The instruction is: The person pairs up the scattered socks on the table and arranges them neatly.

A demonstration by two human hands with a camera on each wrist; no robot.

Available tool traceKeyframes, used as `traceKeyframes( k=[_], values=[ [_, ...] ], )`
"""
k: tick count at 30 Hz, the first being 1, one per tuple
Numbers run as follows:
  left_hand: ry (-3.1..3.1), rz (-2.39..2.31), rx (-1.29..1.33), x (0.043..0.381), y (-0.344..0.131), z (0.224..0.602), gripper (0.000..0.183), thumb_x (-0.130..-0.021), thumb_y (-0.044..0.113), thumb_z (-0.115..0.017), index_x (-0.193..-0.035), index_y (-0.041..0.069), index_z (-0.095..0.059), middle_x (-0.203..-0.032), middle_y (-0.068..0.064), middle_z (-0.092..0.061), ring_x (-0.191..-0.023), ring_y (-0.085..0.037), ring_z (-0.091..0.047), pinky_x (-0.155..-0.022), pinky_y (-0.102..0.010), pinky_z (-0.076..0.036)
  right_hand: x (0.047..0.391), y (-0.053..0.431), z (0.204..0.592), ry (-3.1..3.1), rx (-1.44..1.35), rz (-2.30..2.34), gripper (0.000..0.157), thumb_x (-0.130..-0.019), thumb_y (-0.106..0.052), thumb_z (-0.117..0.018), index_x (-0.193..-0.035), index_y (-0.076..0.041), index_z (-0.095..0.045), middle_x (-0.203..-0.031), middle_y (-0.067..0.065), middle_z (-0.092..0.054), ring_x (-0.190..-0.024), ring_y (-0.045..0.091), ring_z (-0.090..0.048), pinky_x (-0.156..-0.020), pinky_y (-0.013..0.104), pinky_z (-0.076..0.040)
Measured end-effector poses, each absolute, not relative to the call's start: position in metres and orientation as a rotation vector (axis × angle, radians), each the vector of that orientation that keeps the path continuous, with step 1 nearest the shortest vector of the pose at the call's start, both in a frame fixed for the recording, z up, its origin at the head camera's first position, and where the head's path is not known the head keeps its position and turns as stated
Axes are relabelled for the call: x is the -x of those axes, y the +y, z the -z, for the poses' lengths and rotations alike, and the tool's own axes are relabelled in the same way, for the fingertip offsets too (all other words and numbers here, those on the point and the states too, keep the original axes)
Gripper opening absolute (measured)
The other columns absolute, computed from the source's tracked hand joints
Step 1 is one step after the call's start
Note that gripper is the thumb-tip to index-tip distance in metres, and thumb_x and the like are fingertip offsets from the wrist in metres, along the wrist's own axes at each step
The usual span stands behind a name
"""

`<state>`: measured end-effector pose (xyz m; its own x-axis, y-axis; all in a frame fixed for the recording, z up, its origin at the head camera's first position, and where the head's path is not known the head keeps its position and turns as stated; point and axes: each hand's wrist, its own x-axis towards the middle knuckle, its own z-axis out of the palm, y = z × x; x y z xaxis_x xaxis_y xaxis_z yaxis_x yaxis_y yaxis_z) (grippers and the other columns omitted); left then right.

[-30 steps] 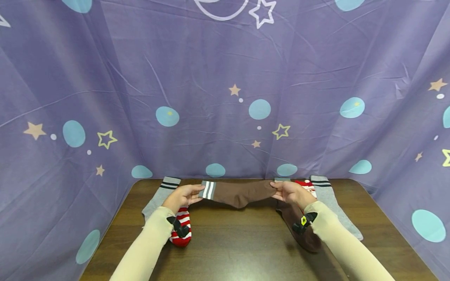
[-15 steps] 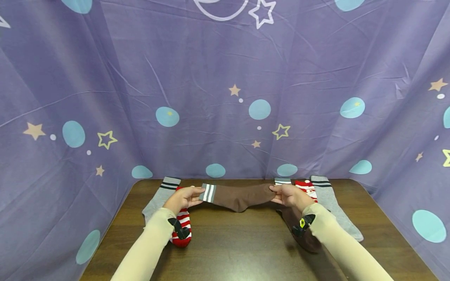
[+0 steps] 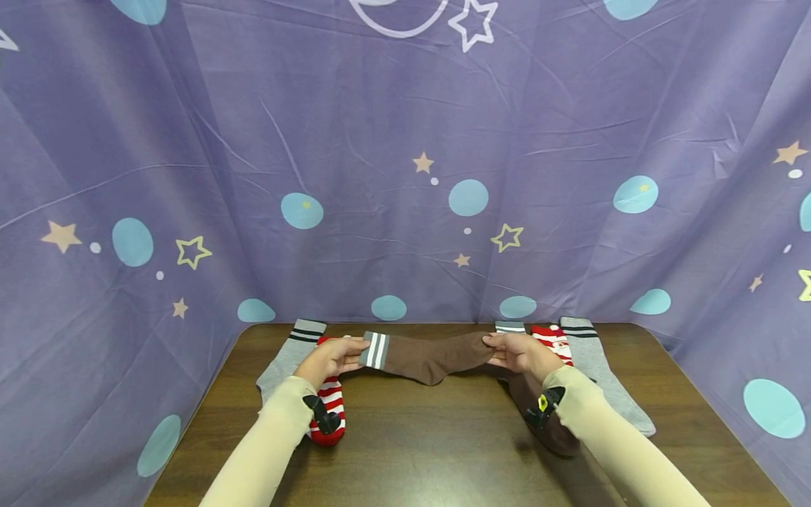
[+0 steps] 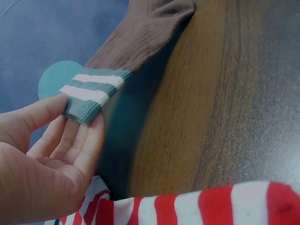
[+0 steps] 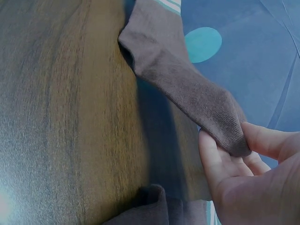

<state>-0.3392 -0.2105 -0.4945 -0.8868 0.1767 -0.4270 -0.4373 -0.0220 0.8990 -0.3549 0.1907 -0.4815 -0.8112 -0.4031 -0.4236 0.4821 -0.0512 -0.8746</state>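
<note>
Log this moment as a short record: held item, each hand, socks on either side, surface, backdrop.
Held sock: brown, stretched between both hands
Left hand: pinches its grey, white-striped cuff
Right hand: pinches its toe end
Left side: grey sock, red-and-white striped sock
Right side: second brown sock, red-and-white patterned sock partly hidden, second grey sock
Surface: wooden table
Backdrop: purple cloth with stars and teal spots

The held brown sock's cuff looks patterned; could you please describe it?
The cuff is grey-green with two white stripes, clearest in the left wrist view.
</note>
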Motion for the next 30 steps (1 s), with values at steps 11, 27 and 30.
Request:
traceKeyframes(
  k=[11,27,30],
  values=[
    [1.86,-1.941,0.318,0.343,-0.208,0.495,0.041,-0.1,0.008,-0.06,-0.138,-0.004,-0.049,-0.085,0.005,-0.068,-0.078,-0.009,-0.067,-0.078,-0.025,-0.059,0.355,0.188,0.481,1.721,-0.088,1.885,0.027,-0.105,-0.004,-0.049,-0.089,-0.02,-0.064,-0.079,-0.01,-0.071,-0.078,0.004,-0.067,-0.077,0.021,-0.057],
    [1.893,-1.966,0.335,0.348,-0.201,0.497,0.047,-0.101,0.007,-0.06,-0.143,-0.008,-0.047,-0.083,0.006,-0.069,-0.077,-0.009,-0.067,-0.073,-0.023,-0.058,0.362,0.184,0.483,1.735,-0.137,1.89,0.028,-0.104,-0.004,-0.052,-0.085,-0.02,-0.064,-0.078,-0.009,-0.07,-0.076,0.005,-0.067,-0.074,0.022,-0.057],
    [1.909,-1.965,0.35,0.348,-0.2,0.496,0.045,-0.1,0.007,-0.061,-0.141,-0.008,-0.05,-0.083,0.005,-0.07,-0.077,-0.008,-0.067,-0.074,-0.023,-0.058,0.363,0.183,0.483,1.753,-0.149,1.88,0.026,-0.104,-0.005,-0.052,-0.086,-0.02,-0.063,-0.078,-0.01,-0.07,-0.076,0.005,-0.067,-0.074,0.022,-0.057]
  ],
)
